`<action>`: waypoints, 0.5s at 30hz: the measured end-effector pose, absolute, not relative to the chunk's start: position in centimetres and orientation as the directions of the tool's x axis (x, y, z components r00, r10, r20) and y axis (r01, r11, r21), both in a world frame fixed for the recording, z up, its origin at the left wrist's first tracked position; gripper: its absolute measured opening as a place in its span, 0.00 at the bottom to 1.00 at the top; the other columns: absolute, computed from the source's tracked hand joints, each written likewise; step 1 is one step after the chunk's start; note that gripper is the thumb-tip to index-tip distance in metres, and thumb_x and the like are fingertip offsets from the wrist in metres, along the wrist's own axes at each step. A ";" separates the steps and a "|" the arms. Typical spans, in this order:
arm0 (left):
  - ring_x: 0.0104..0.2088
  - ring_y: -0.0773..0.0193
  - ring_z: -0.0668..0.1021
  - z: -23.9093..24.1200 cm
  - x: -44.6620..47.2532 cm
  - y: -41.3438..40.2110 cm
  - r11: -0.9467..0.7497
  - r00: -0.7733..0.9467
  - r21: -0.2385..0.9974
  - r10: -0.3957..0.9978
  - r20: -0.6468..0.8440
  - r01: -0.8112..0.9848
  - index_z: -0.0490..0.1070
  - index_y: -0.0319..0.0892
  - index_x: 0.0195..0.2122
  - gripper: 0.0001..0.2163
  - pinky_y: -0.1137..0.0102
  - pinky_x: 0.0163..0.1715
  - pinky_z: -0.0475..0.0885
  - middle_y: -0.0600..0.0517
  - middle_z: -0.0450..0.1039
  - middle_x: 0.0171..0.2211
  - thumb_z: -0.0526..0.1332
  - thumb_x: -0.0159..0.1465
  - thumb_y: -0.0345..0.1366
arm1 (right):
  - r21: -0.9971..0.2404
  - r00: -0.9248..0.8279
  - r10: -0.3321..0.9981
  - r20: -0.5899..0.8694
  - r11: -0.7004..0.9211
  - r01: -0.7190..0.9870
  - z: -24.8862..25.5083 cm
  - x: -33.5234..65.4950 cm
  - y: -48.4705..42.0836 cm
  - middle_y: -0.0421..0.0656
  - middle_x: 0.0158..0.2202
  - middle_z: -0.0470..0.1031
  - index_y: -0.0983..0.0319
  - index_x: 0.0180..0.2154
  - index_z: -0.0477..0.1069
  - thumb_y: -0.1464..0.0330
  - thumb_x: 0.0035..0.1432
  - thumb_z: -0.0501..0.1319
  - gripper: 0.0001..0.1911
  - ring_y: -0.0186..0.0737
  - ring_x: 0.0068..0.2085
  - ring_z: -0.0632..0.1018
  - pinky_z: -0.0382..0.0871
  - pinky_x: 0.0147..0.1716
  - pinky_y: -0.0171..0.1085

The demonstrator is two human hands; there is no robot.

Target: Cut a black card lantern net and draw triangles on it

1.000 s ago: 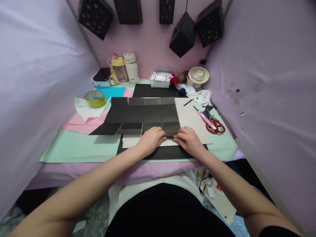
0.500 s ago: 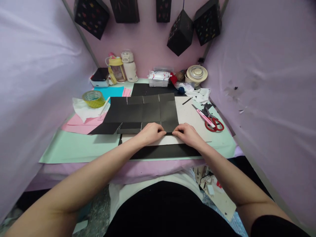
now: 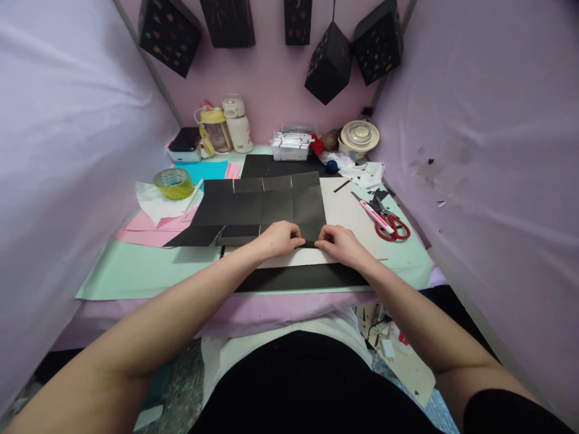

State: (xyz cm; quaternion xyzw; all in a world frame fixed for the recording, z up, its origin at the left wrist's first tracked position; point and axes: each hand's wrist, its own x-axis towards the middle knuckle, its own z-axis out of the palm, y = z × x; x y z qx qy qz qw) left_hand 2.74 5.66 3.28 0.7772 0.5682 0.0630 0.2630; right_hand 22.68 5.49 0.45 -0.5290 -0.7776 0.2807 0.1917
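Note:
A black creased card sheet (image 3: pixel 262 205), scored into squares, lies flat on the table over a white board (image 3: pixel 348 211). My left hand (image 3: pixel 278 238) and my right hand (image 3: pixel 339 244) sit side by side at the sheet's near right flap (image 3: pixel 312 229). Both hands have curled fingers pinching the near edge of that flap, folding it. Another black sheet (image 3: pixel 303 277) lies under my wrists, at the table's front edge.
Red-handled scissors (image 3: pixel 392 226) and a pink knife (image 3: pixel 374 216) lie to the right. A yellow tape roll (image 3: pixel 174 182) sits on white tissue at left, over pink paper (image 3: pixel 145 229). Bottles, a marker box (image 3: pixel 292 144) and a round tin (image 3: pixel 359 135) line the back. Black lanterns (image 3: pixel 328 54) hang above.
Both hands have slid a little away from me along the flap and drawn closer together; the flap's near edge is now folded up under the fingertips.

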 end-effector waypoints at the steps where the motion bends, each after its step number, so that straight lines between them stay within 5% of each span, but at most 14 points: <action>1: 0.30 0.64 0.74 3.3 2.8 5.7 -0.218 0.348 0.475 0.915 -0.205 0.853 0.75 0.43 0.29 0.08 0.71 0.29 0.62 0.54 0.75 0.28 0.59 0.61 0.40 | -0.639 -0.368 0.930 -0.003 0.282 0.716 0.5 22.7 5.5 0.39 0.28 0.75 0.59 0.27 0.70 0.67 0.55 0.63 0.05 0.39 0.34 0.72 0.59 0.33 0.35; 15: 0.32 0.62 0.73 3.1 3.4 6.0 -0.281 0.390 0.383 0.888 -0.244 0.880 0.70 0.43 0.28 0.06 0.71 0.29 0.60 0.53 0.72 0.28 0.58 0.61 0.35 | -0.620 -0.362 0.932 -0.019 0.273 0.735 0.3 22.6 5.8 0.39 0.29 0.75 0.60 0.28 0.70 0.68 0.55 0.64 0.04 0.38 0.34 0.73 0.58 0.33 0.34</action>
